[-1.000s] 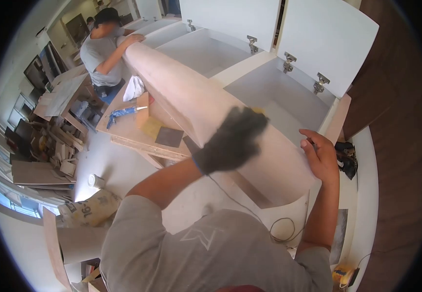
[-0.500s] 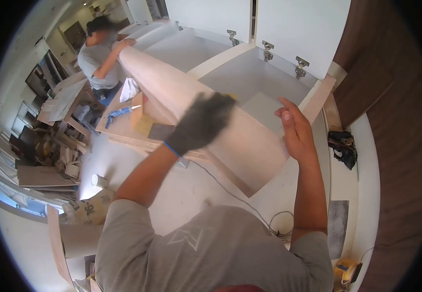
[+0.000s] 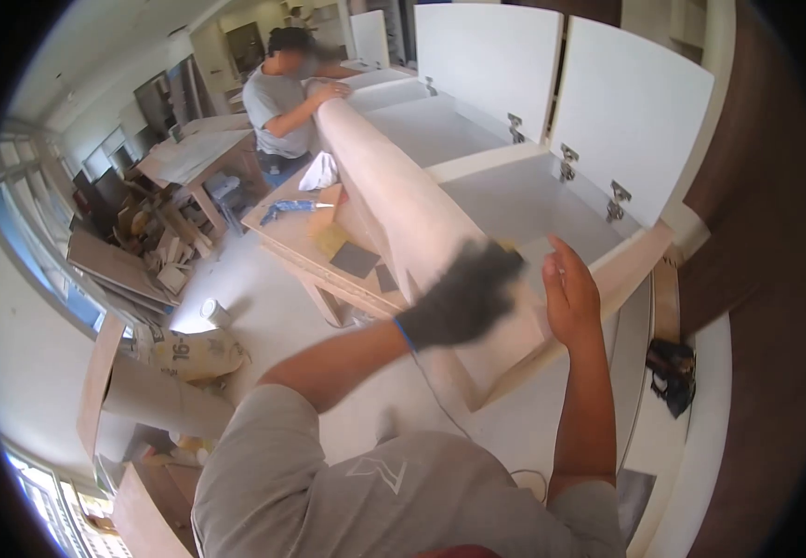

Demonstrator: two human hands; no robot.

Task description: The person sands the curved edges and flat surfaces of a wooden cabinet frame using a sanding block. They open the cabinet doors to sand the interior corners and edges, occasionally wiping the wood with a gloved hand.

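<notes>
View from above of a person's arms reaching towards a long, pale pink, curved laminate panel that lies along the front edge of a white open-topped cabinet. The left hand, in a dark grey knit glove, is blurred and lies on the near end of the panel; whether it grips anything cannot be told. The bare right hand is open, fingers stretched upward, its palm against the panel just beside the glove. The cabinet is split into compartments with pale grey floors, and its flat white doors stand raised on metal hinges. At the far end a co-worker's hand rests on top of the panel. Beyond the panel a wooden worktop carries a blue caulking gun, a crumpled white cloth and a dark square of sandpaper. On the floor stand a small white can and a printed sack. A black power tool lies on a white ledge to the right.
</notes>
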